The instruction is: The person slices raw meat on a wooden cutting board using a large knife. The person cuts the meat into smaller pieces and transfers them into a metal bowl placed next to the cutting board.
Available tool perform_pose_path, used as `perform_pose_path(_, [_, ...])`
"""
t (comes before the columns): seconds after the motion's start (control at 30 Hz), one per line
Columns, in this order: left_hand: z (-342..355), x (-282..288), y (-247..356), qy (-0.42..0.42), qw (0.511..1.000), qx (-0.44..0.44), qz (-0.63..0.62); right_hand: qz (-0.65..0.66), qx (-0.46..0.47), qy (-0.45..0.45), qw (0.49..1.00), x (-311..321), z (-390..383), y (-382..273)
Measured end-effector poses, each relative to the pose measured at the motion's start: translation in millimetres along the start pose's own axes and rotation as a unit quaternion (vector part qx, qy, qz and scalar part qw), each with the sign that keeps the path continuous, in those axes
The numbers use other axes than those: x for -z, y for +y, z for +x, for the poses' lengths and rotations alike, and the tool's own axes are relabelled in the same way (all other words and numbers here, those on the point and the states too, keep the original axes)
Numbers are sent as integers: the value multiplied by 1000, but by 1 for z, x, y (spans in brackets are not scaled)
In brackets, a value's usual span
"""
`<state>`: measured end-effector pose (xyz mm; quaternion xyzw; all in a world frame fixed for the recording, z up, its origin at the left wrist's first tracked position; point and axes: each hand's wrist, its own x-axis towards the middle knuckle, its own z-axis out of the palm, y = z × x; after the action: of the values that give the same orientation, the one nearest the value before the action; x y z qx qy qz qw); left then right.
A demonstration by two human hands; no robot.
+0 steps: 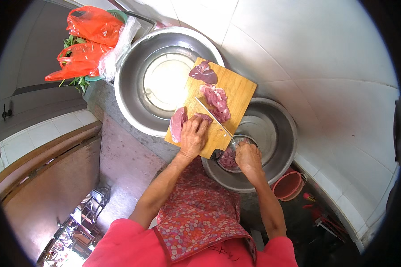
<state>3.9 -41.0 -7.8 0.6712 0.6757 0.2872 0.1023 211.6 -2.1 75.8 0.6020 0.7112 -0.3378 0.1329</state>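
A wooden cutting board (239, 91) lies slanted across the rims of two metal basins. My right hand (248, 158) is closed round the handle of a knife (215, 118), whose blade crosses the board diagonally. Against the near side of the blade, my left hand (194, 135) presses a small piece of raw meat (203, 117) with bent fingers. To its left is a longer pink strip of meat (178, 124). Beyond the blade lie a larger chunk of meat (216, 101) and a darker piece (203, 72). Cut meat (228, 159) sits in a small bowl, partly behind my right hand.
The large basin (124, 95) stands at the left, the smaller basin (289, 133) at the right with the bowl inside. Red plastic bags (96, 26) and leafy greens (81, 83) are at the far left. A tiled wall (307, 53) borders the right. A red bucket (287, 185) stands below.
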Motion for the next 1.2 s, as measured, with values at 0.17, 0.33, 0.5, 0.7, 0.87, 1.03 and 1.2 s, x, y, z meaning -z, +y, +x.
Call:
perform_pose_path(0.17, [-4,2,-5,-24,1000,-15,-6,-10,46,-13,999,21,-30,-12])
perform_pose_path(0.33, [-5,3,-6,-37,999,-15,-16,-39,27,16,999,-1,-38,-7])
perform_pose_path(0.5, [-4,0,-1,-20,1000,-15,-19,-17,48,26,998,-18,0,-34])
perform_pose_path(0.7, [-1,6,-1,-36,999,17,-11,3,3,22,1000,-23,1,-20])
perform_pose_path(0.87, [3,12,1,-13,1000,-5,-13,16,-6,67,998,-7,-2,-7])
perform_pose_path(1.03, [4,10,-1,-8,1000,-19,6,50,23,55,997,13,-5,-20])
perform_pose_path(1.2, [0,7,-7,-20,999,-38,6,2,16,-23,1000,5,-32,-24])
